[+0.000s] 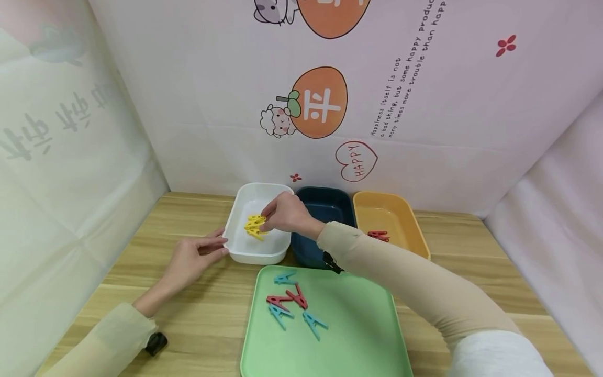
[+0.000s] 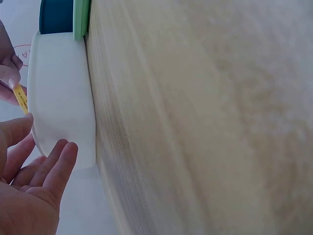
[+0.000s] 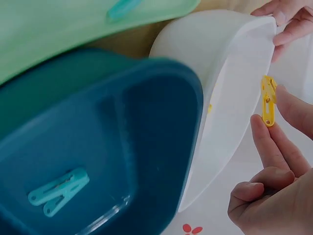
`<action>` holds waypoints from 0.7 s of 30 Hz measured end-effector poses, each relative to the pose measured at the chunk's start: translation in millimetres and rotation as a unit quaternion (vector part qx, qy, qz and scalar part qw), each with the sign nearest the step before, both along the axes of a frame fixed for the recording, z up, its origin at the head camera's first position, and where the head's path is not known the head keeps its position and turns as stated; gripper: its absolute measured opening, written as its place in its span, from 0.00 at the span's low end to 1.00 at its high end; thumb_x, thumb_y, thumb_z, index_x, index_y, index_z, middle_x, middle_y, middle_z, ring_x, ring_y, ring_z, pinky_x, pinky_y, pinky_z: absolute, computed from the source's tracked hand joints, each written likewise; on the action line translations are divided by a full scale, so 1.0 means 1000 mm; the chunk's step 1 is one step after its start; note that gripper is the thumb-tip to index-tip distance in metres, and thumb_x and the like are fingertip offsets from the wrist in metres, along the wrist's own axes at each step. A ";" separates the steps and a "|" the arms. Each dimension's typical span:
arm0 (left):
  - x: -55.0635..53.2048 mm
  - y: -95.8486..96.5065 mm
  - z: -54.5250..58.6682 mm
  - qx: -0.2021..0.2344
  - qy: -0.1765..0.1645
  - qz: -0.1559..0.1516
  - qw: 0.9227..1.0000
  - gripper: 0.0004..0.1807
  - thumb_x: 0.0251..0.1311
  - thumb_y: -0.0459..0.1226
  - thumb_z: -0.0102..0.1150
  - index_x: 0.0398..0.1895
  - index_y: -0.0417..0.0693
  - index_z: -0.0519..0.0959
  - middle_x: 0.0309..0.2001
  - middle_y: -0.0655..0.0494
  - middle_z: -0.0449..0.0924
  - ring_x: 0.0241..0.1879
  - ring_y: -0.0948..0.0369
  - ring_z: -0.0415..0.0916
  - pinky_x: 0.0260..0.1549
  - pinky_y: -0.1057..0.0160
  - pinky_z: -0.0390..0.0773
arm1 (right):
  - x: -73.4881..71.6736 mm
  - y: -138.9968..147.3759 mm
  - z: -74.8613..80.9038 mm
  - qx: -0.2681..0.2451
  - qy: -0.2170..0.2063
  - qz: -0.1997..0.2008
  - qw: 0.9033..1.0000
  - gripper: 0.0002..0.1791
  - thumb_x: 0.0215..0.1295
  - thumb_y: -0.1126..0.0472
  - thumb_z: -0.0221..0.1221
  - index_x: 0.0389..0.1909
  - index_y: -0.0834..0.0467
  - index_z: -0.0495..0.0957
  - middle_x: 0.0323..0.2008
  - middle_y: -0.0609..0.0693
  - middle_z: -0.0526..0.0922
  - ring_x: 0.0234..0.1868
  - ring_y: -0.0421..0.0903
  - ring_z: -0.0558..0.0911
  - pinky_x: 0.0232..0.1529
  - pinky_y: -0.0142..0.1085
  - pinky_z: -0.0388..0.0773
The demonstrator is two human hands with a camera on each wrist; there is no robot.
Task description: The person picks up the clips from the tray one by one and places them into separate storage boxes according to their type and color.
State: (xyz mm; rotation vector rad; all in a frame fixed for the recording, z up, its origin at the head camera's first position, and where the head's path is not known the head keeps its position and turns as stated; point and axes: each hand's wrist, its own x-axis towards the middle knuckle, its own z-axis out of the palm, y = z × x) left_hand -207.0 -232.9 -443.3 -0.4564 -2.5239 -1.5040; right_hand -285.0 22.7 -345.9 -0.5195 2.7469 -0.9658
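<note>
My right hand (image 1: 286, 212) pinches a yellow clothespin (image 3: 268, 100) between thumb and fingertips, over the white bin (image 1: 240, 209). More yellow clothespins (image 1: 255, 230) lie in that bin, partly overlapped by the held one in the head view. My left hand (image 1: 195, 259) is at the bin's left side. Its thumb touches the rim, and its nearly straight fingers (image 2: 61, 169) rest against the outer wall. Part of the bin's inside is hidden behind the right hand in the head view.
A dark blue bin (image 1: 325, 196) with a teal clothespin (image 3: 61, 190) stands beside the white one. Right of it is a yellow-orange bin (image 1: 400, 220) holding red clothespins (image 1: 379, 236). In front, a green tray (image 1: 348, 324) carries red clothespins (image 1: 298, 297) and light blue clothespins (image 1: 314, 323).
</note>
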 end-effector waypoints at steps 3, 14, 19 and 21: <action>-0.001 0.000 -0.001 0.002 0.001 -0.003 1.000 0.17 0.65 0.32 0.74 0.53 0.31 0.86 0.65 0.41 0.78 0.51 0.49 0.87 0.44 0.69 0.85 | 0.001 -0.004 -0.004 0.007 0.000 0.000 1.000 0.17 0.57 0.59 0.81 0.46 0.58 0.92 0.36 0.46 0.90 0.38 0.43 0.84 0.40 0.33 0.83; -0.002 -0.001 -0.001 0.008 0.002 -0.006 1.000 0.16 0.65 0.32 0.74 0.52 0.31 0.87 0.65 0.41 0.79 0.50 0.50 0.87 0.43 0.69 0.85 | -0.006 -0.017 -0.010 0.051 0.016 0.003 0.999 0.17 0.57 0.56 0.80 0.47 0.56 0.92 0.39 0.45 0.91 0.39 0.42 0.83 0.38 0.31 0.81; -0.002 0.000 0.000 0.008 0.001 -0.006 1.000 0.16 0.65 0.31 0.74 0.52 0.30 0.86 0.65 0.41 0.79 0.50 0.49 0.87 0.43 0.69 0.85 | -0.006 -0.018 -0.010 0.098 -0.007 0.017 0.995 0.20 0.59 0.53 0.79 0.51 0.56 0.91 0.45 0.47 0.90 0.44 0.44 0.82 0.42 0.34 0.81; -0.002 0.000 0.000 0.004 0.003 -0.004 1.000 0.16 0.65 0.32 0.74 0.52 0.31 0.87 0.65 0.41 0.79 0.51 0.49 0.87 0.43 0.70 0.85 | -0.007 -0.017 -0.011 0.115 -0.007 0.020 0.993 0.22 0.60 0.53 0.78 0.53 0.57 0.90 0.48 0.48 0.90 0.45 0.45 0.82 0.45 0.36 0.81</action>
